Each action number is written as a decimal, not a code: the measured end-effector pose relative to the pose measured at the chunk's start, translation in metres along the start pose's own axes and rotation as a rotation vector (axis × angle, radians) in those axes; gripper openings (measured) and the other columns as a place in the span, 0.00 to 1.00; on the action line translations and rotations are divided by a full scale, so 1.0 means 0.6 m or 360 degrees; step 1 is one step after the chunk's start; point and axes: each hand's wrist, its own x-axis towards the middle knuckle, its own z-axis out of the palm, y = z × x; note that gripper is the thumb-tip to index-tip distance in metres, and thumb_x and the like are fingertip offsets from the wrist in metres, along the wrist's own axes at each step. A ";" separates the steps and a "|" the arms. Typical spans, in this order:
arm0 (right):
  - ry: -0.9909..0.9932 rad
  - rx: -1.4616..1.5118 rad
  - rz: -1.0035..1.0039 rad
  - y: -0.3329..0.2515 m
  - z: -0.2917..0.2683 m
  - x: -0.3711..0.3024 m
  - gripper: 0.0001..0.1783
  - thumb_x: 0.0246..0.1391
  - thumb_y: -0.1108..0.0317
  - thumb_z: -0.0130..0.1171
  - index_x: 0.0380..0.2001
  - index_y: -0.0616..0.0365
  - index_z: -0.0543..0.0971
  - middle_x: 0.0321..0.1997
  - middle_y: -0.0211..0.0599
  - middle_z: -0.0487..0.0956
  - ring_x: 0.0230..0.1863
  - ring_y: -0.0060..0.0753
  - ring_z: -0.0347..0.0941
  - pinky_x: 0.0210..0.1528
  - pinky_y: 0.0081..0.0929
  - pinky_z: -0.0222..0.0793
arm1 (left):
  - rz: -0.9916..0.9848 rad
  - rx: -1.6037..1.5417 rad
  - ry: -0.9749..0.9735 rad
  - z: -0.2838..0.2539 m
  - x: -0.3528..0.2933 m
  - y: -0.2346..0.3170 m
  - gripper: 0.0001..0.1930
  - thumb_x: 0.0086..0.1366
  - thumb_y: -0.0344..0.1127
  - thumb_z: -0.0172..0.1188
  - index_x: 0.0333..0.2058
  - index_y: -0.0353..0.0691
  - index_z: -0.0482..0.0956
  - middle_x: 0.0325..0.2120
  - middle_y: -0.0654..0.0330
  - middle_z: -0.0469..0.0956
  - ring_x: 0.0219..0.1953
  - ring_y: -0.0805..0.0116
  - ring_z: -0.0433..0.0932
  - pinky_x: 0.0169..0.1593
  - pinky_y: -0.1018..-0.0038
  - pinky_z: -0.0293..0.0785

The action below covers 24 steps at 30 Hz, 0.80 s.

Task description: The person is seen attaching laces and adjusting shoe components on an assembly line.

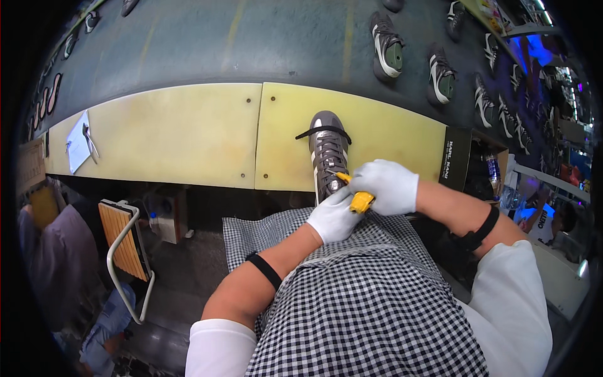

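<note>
A grey sneaker [330,147] with white stripes lies on the yellow work board, toe pointing away from me. Its dark laces run up the front, and a loose black lace [323,130] crosses over the toe end. My left hand [334,218], in a white glove, is closed around the heel end of the sneaker, hiding most of it. My right hand [386,186], also gloved in white, is closed on a yellow-handled tool [362,202]. The tool's thin metal tip reaches the upper part of the lacing; its exact kind is unclear.
Beyond the board runs a dark green belt [201,44] carrying several sneakers [387,47]. At the left end of the board lie a white paper [78,143] and a metal tool. A dark box [457,157] stands at the right end. Below left is a slatted wooden seat [124,235].
</note>
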 end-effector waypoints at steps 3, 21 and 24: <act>-0.0065 0.0118 0.0160 0.007 -0.035 -0.021 0.15 0.42 0.72 0.58 0.38 0.56 0.80 0.37 0.44 0.81 0.44 0.51 0.78 0.48 0.43 0.73 | 0.0032 0.0043 0.0029 -0.020 0.006 0.007 0.08 0.54 0.33 0.57 0.33 0.43 0.81 0.40 0.61 0.79 0.49 0.62 0.76 0.61 0.66 0.66; 0.0534 0.0631 0.0478 -0.046 0.075 -0.072 0.15 0.46 0.74 0.55 0.40 0.60 0.76 0.40 0.51 0.77 0.45 0.56 0.74 0.49 0.44 0.71 | 0.0089 0.0119 -0.0060 -0.005 0.002 -0.003 0.09 0.51 0.35 0.61 0.33 0.48 0.80 0.35 0.65 0.79 0.43 0.66 0.76 0.59 0.67 0.66; 0.0580 0.0643 0.0486 -0.048 0.115 -0.067 0.15 0.46 0.73 0.56 0.41 0.60 0.76 0.40 0.51 0.77 0.44 0.56 0.75 0.49 0.44 0.72 | 0.0105 0.0069 0.0028 0.015 -0.002 -0.006 0.13 0.50 0.36 0.62 0.38 0.50 0.81 0.36 0.68 0.79 0.45 0.67 0.76 0.61 0.63 0.65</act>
